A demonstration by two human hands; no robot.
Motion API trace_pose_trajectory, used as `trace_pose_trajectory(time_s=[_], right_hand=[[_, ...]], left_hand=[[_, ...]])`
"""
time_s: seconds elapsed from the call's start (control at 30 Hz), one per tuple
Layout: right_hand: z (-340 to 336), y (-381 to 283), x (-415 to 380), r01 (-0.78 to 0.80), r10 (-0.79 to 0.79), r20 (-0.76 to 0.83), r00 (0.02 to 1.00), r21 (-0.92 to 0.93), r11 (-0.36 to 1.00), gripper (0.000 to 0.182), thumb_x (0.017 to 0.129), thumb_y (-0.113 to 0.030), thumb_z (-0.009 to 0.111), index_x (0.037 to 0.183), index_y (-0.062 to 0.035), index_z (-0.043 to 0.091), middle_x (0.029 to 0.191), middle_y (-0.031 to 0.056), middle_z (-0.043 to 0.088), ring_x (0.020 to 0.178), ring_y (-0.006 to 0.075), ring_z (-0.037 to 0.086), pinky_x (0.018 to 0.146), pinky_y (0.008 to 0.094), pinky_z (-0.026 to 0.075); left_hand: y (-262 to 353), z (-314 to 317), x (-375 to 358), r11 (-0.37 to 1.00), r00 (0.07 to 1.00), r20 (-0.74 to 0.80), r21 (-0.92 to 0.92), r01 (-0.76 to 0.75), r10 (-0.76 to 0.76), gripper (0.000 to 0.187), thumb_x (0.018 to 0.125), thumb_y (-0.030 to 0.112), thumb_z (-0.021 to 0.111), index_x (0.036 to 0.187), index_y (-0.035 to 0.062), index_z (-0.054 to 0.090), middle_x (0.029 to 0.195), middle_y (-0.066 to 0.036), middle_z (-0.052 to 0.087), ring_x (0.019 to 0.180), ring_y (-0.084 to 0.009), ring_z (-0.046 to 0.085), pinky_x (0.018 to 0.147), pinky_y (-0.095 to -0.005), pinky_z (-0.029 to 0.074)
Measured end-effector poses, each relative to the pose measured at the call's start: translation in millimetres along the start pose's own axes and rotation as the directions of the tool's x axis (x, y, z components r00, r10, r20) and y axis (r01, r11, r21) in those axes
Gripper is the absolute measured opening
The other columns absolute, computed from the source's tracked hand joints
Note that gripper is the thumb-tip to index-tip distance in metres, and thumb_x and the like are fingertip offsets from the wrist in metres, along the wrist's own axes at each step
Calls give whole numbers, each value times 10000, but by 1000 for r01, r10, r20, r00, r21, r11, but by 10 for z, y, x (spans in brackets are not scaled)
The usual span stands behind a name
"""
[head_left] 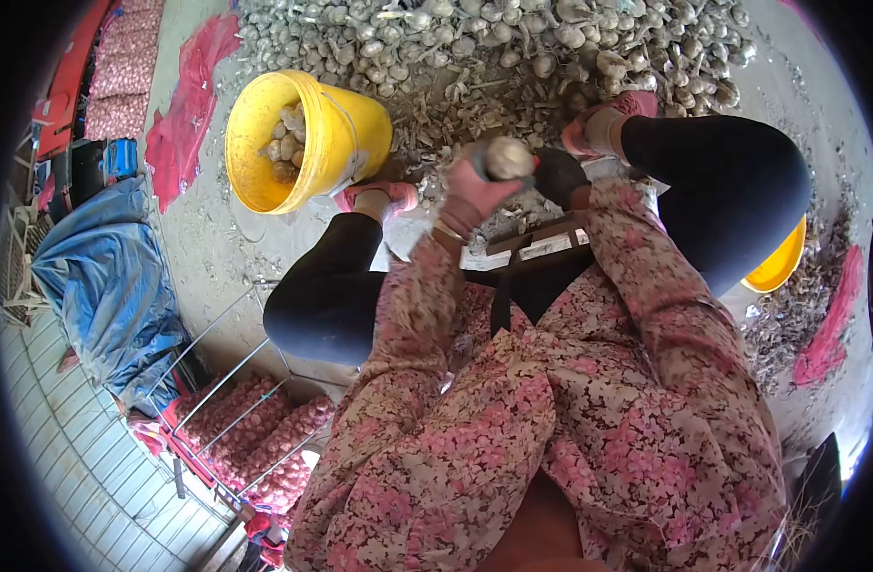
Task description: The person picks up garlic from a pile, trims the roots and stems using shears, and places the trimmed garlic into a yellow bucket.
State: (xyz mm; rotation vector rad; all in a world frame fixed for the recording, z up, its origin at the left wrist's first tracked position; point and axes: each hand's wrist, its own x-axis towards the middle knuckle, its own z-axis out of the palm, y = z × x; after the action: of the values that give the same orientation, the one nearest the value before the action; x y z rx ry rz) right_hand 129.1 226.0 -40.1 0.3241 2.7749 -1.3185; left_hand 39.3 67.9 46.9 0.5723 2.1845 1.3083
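A pale garlic bulb (509,159) is between my two hands, above the littered floor. My left hand (478,184), in a pink and grey glove, has its fingers wrapped round the bulb's left side. Close to the bulb's right side is my right hand (558,179) in a dark glove, its fingers bent; what it holds, if anything, is too dark to make out. A yellow bucket (368,133) lies tilted to the left of my hands, with several garlic bulbs (286,145) inside.
A large heap of garlic (398,43) spreads across the floor ahead. Dry skins (475,107) lie before my feet. Another yellow bucket (782,259) is partly hidden behind my right leg. Blue tarp (117,286), a metal frame and filled red net sacks (255,429) are at the left.
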Motion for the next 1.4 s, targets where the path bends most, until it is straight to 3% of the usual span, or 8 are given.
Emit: trace_pose_trajectory(time_s=[0.2, 0.37, 0.47, 0.53, 0.6, 0.67, 1.0, 1.4], right_hand=[[83, -6, 88, -434, 406, 161, 899, 224, 873, 273, 830, -302, 591, 857, -33, 632, 733, 194, 623, 589, 312, 613, 562, 414, 479], [-147, -179, 56, -481, 467, 445, 764, 875, -48, 230, 868, -317, 621, 873, -92, 571, 679, 57, 582, 495, 206, 539, 466, 340, 458], [-397, -257, 218, -311, 422, 423, 802, 898, -310, 249, 877, -324, 621, 966, -100, 560, 736, 74, 607, 568, 201, 574, 515, 345, 482], [-526, -171, 279, -250, 369, 446, 816, 846, -471, 252, 880, -329, 612, 1000, -116, 556, 770, 78, 622, 614, 201, 597, 561, 344, 501], [-493, 117, 426, -340, 362, 454, 814, 878, -338, 301, 873, -358, 608, 1007, -93, 555, 825, 94, 639, 684, 209, 625, 624, 350, 519], [-574, 265, 551, -410, 666, -165, 727, 673, 615, 397, 840, -394, 622, 1038, -63, 527, 874, 150, 652, 780, 286, 652, 707, 389, 521], [-915, 1204, 1809, -421, 422, -30, 906, -166, 892, 616, 749, -484, 625, 1081, 29, 542, 974, 234, 650, 960, 354, 631, 823, 428, 487], [-737, -236, 315, -156, 197, -70, 978, 383, 911, 288, 840, -229, 647, 1046, -69, 525, 792, 194, 619, 755, 374, 628, 675, 420, 490]], left_hand=[[-381, -70, 118, 962, 989, -131, -252, -103, 71, 647, 662, 64, 782, 1234, 13, 485, 1155, -109, 607, 1024, -198, 610, 911, -312, 485], [49, -817, 135, 878, 926, -308, -476, 47, -217, 488, 767, 152, 714, 1179, -30, 526, 1113, -144, 624, 1027, -222, 606, 882, -320, 497], [209, -1237, 305, -74, 843, -523, -843, -534, -127, 315, 858, 239, 644, 1043, -7, 575, 1044, -136, 643, 1020, -244, 609, 861, -373, 512], [-63, -1159, 553, -4, 849, -506, -858, -513, -154, 273, 868, 277, 631, 1004, 46, 580, 1021, -100, 644, 986, -217, 608, 878, -378, 481], [-154, -755, 824, 630, 922, -316, -768, -110, -225, 276, 866, 274, 632, 1064, 93, 569, 1028, -64, 630, 942, -205, 607, 896, -361, 458], [-157, -310, 1030, 446, 909, -208, -894, -27, -362, 299, 868, 255, 629, 1128, 132, 545, 1044, -33, 615, 906, -194, 602, 868, -345, 461], [226, 358, 1171, 335, 874, 230, -858, 390, -429, 281, 892, 285, 603, 1091, 95, 545, 1025, -88, 609, 906, -244, 600, 795, -349, 487], [188, 165, 1035, -137, 799, 499, -865, 483, -336, 642, 754, 690, 579, 1010, 102, 609, 799, -23, 604, 493, -80, 396, 428, -181, 346]])
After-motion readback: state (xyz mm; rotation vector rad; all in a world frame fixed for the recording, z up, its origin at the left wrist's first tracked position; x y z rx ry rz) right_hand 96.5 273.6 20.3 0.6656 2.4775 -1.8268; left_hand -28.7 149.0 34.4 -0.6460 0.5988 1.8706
